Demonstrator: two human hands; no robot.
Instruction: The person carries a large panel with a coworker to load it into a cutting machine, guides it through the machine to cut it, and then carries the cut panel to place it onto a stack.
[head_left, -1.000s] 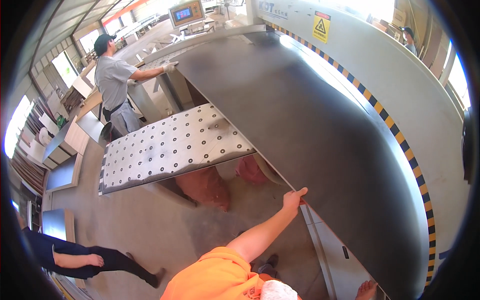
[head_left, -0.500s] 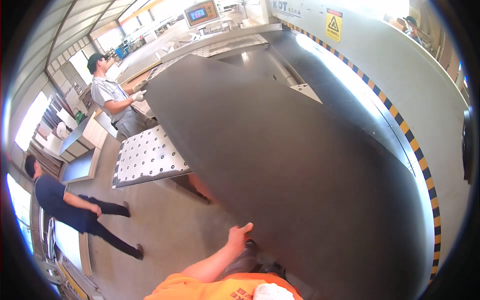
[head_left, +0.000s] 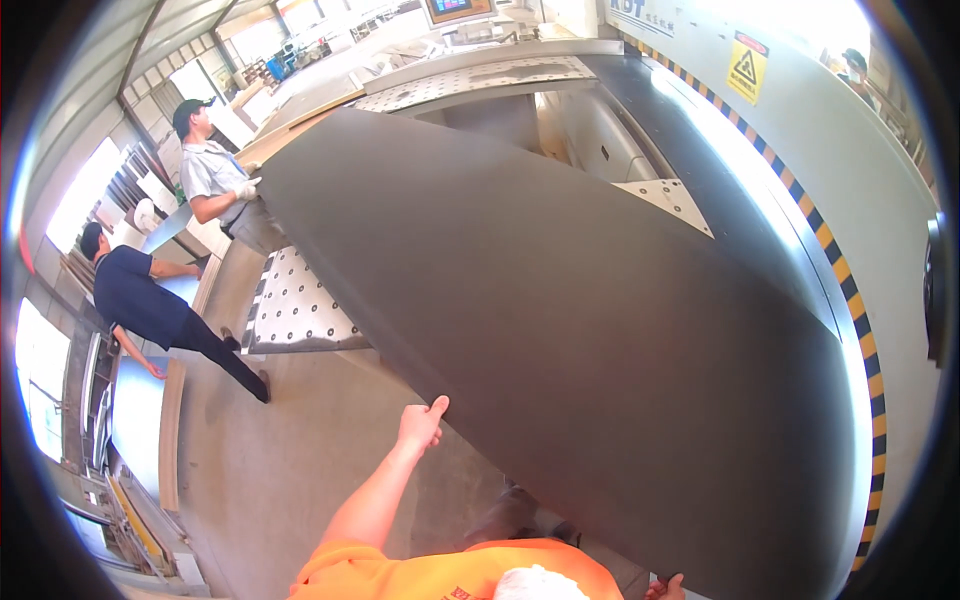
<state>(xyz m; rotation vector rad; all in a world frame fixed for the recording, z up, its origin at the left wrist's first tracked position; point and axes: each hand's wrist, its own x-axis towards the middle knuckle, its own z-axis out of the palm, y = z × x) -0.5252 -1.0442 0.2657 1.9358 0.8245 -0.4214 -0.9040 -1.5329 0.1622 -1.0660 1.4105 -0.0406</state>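
A large dark grey sheet board (head_left: 580, 350) spans the machine's bed at a slant. My left hand (head_left: 422, 424) grips its left edge, thumb on top, with the arm reaching forward from the orange shirt. My right hand (head_left: 665, 587) holds the near edge at the bottom, partly cut off by the frame's rim. A co-worker in grey (head_left: 210, 160) grips the far left corner with gloved hands (head_left: 246, 188). Beneath the board, a white perforated table section (head_left: 300, 300) shows on the left; more of the bed (head_left: 480, 72) shows beyond the board.
A grey machine beam with striped hazard edging (head_left: 845, 280) runs along the right. A control screen (head_left: 459, 8) stands at the back. A person in navy (head_left: 140, 295) walks on the left beside stacked panels (head_left: 140, 430). A distant person (head_left: 855, 70) is behind the beam.
The board has swung left, uncovering the bed at the back and right. My left hand moved left with it. The grey-clad co-worker's hands moved left; the navy-clad person walked farther away.
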